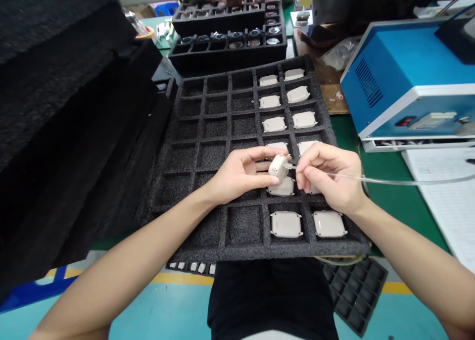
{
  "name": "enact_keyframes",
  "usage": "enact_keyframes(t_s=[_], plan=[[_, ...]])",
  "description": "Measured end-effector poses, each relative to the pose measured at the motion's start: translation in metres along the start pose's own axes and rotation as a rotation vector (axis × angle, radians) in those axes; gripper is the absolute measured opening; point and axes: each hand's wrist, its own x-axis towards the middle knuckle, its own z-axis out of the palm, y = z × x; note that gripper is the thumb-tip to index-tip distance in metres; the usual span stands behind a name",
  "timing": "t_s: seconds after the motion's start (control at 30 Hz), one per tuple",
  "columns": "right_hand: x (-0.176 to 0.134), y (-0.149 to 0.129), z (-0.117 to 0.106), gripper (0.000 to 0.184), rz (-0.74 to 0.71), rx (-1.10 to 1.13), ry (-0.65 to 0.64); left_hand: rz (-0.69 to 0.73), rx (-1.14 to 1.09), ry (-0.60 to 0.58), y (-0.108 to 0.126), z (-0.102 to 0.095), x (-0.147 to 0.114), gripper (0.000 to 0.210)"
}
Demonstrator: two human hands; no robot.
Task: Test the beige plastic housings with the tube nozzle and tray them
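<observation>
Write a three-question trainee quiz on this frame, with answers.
1. What does the left hand hold?
2. True or false: the right hand pinches a clear tube.
3. Which columns of the black foam tray show seated cases?
A) the two leftmost
B) the two rightmost
C) all of them

Key:
1. A beige watch case.
2. True.
3. B.

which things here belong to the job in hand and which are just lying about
In use:
pale case in the left hand
clear tube pinched in the right hand, tip at the case
black foam tray beneath, with similar pale cases

Apparently just lying about:
plastic bag
paper
dark tray on the floor
</observation>
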Motion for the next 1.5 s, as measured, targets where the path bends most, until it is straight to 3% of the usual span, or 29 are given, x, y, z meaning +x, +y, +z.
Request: enact_keyframes(t_s=[1.5], plan=[[0.0017,-0.0002,0.0,0.01,-0.068,0.018,-0.01,0.019,0.014,-0.039,-0.0024,-0.0022,-0.0001,0.048]])
